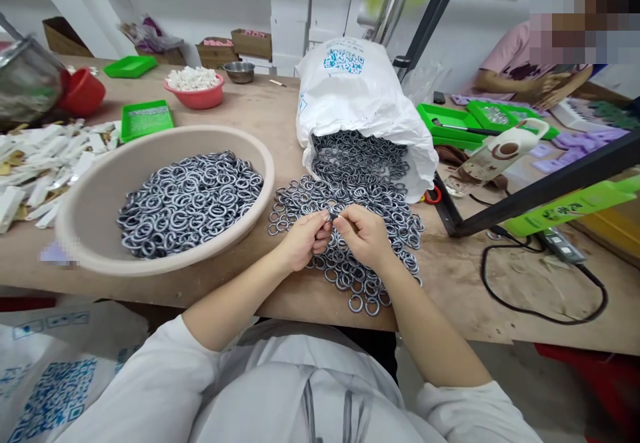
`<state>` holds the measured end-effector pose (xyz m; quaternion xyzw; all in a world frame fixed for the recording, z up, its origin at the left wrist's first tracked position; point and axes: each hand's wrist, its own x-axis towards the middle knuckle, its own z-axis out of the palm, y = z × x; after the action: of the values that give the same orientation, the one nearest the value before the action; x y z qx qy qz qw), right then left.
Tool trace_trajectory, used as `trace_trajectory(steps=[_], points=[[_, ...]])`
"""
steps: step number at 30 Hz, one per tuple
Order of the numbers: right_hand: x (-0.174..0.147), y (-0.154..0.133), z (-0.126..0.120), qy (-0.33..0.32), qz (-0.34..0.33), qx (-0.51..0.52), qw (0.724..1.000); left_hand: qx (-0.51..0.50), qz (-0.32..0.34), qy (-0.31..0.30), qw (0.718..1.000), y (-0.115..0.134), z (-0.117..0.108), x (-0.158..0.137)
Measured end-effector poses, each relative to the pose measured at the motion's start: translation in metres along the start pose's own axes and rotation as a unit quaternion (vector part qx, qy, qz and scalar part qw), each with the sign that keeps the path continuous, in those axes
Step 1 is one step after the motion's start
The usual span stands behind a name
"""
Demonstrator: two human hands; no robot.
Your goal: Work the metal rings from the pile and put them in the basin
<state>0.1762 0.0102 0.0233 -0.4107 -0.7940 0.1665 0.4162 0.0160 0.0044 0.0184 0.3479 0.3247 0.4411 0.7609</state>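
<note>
My left hand (311,237) and my right hand (364,233) meet over a loose pile of grey rings (373,287) on the table. Both are closed, pinching one small dark grey ring (332,215) between the fingertips; the fingers cover most of it. Behind them a white woven sack (345,99) lies on its side, its mouth toward me, with more of the same rings spilling out. To the left stands a wide beige basin (83,219) with a heap of grey rings (193,199) inside.
White strips (43,179) lie heaped at far left. Behind the basin are a green tray (147,120), a red bowl (200,96) of white pieces and a metal bowl (239,71). At right, a black metal frame (540,186) and looped cable (484,276); a co-worker (520,63) sits beyond.
</note>
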Motion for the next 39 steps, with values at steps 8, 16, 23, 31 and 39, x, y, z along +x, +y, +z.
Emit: trace_trajectory(steps=[8,16,23,31,39], points=[[0.001,0.005,0.001,-0.039,0.018,0.005,0.999,-0.008,-0.021,-0.034,0.999,0.0,0.0,-0.003],[0.012,0.04,0.003,0.056,0.186,0.044,0.98,0.015,-0.059,-0.099,0.993,-0.004,0.0,-0.008],[0.032,0.031,0.002,-0.092,0.266,-0.219,0.934,-0.007,-0.039,0.025,0.999,0.004,-0.01,0.0],[0.053,0.036,0.014,-0.165,0.257,-0.328,0.894,-0.027,-0.039,0.096,0.994,0.01,-0.012,0.002],[0.025,0.012,0.011,-0.064,0.278,0.329,0.9,0.075,0.054,0.115,0.989,-0.002,-0.01,0.006]])
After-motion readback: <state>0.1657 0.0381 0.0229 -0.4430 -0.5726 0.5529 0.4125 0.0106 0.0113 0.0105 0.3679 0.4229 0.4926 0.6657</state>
